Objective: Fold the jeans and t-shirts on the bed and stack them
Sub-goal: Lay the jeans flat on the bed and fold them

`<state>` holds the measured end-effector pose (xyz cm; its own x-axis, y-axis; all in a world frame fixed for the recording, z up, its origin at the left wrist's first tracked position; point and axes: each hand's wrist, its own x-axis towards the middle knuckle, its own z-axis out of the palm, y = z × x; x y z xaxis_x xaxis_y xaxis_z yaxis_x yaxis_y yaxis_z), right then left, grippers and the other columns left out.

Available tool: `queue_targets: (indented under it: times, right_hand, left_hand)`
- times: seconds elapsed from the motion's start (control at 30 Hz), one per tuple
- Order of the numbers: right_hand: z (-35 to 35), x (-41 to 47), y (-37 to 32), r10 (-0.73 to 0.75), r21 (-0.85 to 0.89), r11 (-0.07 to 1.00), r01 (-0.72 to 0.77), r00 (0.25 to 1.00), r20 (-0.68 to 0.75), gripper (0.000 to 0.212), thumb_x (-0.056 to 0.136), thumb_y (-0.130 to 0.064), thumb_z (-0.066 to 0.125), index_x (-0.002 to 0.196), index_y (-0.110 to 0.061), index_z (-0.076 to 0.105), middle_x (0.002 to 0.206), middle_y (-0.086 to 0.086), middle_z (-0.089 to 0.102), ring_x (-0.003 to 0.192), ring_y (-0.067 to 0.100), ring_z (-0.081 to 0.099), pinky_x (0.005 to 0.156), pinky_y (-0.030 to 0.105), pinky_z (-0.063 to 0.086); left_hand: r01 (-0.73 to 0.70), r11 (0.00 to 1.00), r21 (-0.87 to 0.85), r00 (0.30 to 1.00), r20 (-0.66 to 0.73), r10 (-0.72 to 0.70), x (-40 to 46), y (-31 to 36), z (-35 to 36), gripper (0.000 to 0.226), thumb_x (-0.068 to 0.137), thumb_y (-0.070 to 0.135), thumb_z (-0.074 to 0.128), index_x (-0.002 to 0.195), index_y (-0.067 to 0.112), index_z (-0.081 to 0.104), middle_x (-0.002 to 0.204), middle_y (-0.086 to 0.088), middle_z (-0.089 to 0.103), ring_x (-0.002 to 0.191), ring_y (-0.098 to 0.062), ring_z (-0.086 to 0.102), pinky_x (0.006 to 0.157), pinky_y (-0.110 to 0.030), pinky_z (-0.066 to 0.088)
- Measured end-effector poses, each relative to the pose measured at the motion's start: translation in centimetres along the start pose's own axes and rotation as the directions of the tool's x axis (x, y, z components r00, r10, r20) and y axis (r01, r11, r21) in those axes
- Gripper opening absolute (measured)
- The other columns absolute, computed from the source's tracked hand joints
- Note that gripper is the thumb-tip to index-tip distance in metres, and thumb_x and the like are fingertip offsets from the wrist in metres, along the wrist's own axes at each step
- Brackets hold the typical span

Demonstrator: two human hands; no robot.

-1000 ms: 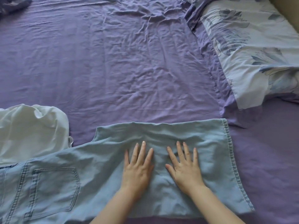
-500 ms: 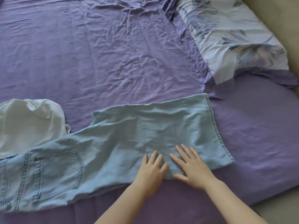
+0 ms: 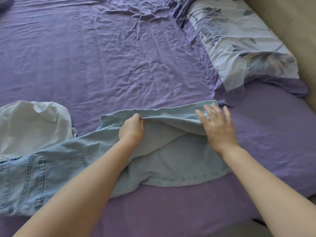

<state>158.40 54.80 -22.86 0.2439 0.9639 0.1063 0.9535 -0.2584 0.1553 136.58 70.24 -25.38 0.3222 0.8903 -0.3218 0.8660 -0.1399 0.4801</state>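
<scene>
Light blue jeans [image 3: 179,161] lie across the near part of the purple bed, back pocket at the lower left, leg ends toward the right. My left hand [image 3: 132,130] pinches the far edge of the top leg and lifts it, raising a fold. Fingers spread, my right hand [image 3: 216,124] is over the leg's far right end near the hem, blurred with motion. A white t-shirt [image 3: 32,127] lies crumpled at the left, touching the jeans' waist end.
The purple sheet [image 3: 102,57] stretches wrinkled across the bed beyond the jeans. A floral pillow [image 3: 239,41] lies at the far right, against a beige headboard [image 3: 282,23]. A dark cloth [image 3: 5,2] shows at the top left corner.
Both hands left the near edge of the leg, where they lay flat. My left hand now pinches the far edge and lifts it; my right hand moved to the hem end.
</scene>
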Motion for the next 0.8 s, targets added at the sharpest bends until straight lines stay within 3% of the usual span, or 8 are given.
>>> queue_targets:
  times: [0.07, 0.13, 0.2, 0.3, 0.37, 0.5, 0.63, 0.8]
  right_hand:
    - [-0.4, 1.5, -1.1, -0.116, -0.041, 0.993, 0.113, 0.988, -0.105, 0.065, 0.074, 0.010, 0.044, 0.134, -0.013, 0.049, 0.137, 0.023, 0.047, 0.126, 0.042, 0.045, 0.102, 0.063, 0.030]
    - [0.6, 1.2, -2.3, -0.290, -0.102, 0.955, 0.277, 0.946, -0.148, 0.065, 0.077, 0.005, 0.037, 0.137, -0.017, 0.046, 0.142, 0.019, 0.043, 0.131, 0.039, 0.040, 0.104, 0.062, 0.030]
    - [2.0, -0.7, -3.6, -0.439, -0.085, 0.897, 0.433, 0.897, -0.060, 0.062, 0.077, 0.002, 0.044, 0.135, -0.019, 0.049, 0.143, 0.015, 0.043, 0.132, 0.035, 0.040, 0.105, 0.058, 0.033]
    - [4.1, -4.8, -4.9, -0.501, 0.017, 0.860, 0.509, 0.838, 0.216, 0.055, 0.066, -0.013, 0.074, 0.119, -0.023, 0.064, 0.133, 0.011, 0.056, 0.125, 0.030, 0.050, 0.096, 0.052, 0.045]
    - [5.0, -6.3, -5.1, -0.400, 0.107, 0.912, 0.395, 0.806, 0.436, 0.055, 0.067, -0.038, 0.078, 0.120, -0.028, 0.063, 0.133, 0.011, 0.056, 0.123, 0.030, 0.052, 0.096, 0.050, 0.046]
    - [8.2, -8.5, -3.7, -0.223, 0.189, 0.973, 0.136, 0.777, 0.589, 0.060, 0.093, -0.055, 0.032, 0.147, -0.039, 0.011, 0.158, 0.004, 0.004, 0.145, 0.026, 0.003, 0.115, 0.046, 0.001]
    - [9.2, -8.9, -1.6, -0.021, 0.114, 0.992, -0.057, 0.811, 0.584, 0.059, 0.093, -0.057, 0.027, 0.146, -0.043, 0.005, 0.159, 0.000, -0.002, 0.145, 0.022, -0.008, 0.112, 0.056, 0.000]
    - [8.5, -10.1, -0.7, 0.250, 0.060, 0.942, -0.330, 0.809, 0.532, 0.050, 0.099, -0.038, 0.033, 0.145, -0.043, 0.015, 0.158, 0.007, 0.002, 0.143, 0.032, 0.006, 0.107, 0.047, 0.026]
  left_hand:
    - [0.113, 0.994, 0.002, 0.992, -0.060, -0.113, 0.6, -0.8, -0.7, 0.020, 0.097, 0.021, 0.042, 0.111, 0.015, 0.054, 0.117, -0.012, 0.060, 0.107, -0.033, 0.054, 0.076, -0.037, 0.040]
    - [0.076, 0.995, 0.071, 0.985, -0.159, -0.064, -0.3, -1.5, -0.5, 0.025, 0.091, 0.011, 0.049, 0.116, 0.011, 0.054, 0.119, -0.013, 0.057, 0.108, -0.034, 0.053, 0.080, -0.040, 0.041]
    - [-0.193, 0.947, 0.258, 0.933, -0.250, 0.258, -2.4, -1.9, 0.6, 0.028, 0.078, 0.002, 0.063, 0.106, 0.006, 0.061, 0.110, -0.016, 0.060, 0.103, -0.036, 0.057, 0.084, -0.042, 0.045]
    - [-0.576, 0.681, 0.452, 0.702, -0.153, 0.696, -6.3, -1.9, 3.8, 0.012, 0.070, 0.014, 0.071, 0.082, 0.015, 0.070, 0.100, -0.009, 0.068, 0.101, -0.030, 0.065, 0.091, -0.044, 0.049]
    - [-0.677, 0.621, 0.396, 0.712, 0.136, 0.689, -8.2, -1.6, 6.4, 0.023, 0.070, 0.029, 0.072, 0.092, 0.021, 0.070, 0.113, -0.007, 0.066, 0.115, -0.027, 0.059, 0.102, -0.046, 0.041]
    - [-0.589, 0.749, 0.303, 0.753, 0.542, 0.373, -10.9, -1.3, 10.6, 0.071, 0.080, 0.056, 0.058, 0.141, 0.029, 0.032, 0.158, -0.006, 0.010, 0.146, -0.027, 0.003, 0.114, -0.058, 0.001]
    - [-0.611, 0.718, 0.333, 0.750, 0.535, 0.389, -12.0, -0.4, 12.6, 0.073, 0.081, 0.043, 0.062, 0.143, 0.035, 0.025, 0.159, -0.008, -0.002, 0.145, -0.034, -0.007, 0.108, -0.066, -0.002]
    - [-0.562, 0.791, 0.242, 0.806, 0.375, 0.457, -12.4, 1.0, 13.8, 0.025, 0.092, 0.023, 0.048, 0.111, 0.024, 0.065, 0.151, -0.009, 0.031, 0.144, -0.028, 0.017, 0.112, -0.061, 0.013]
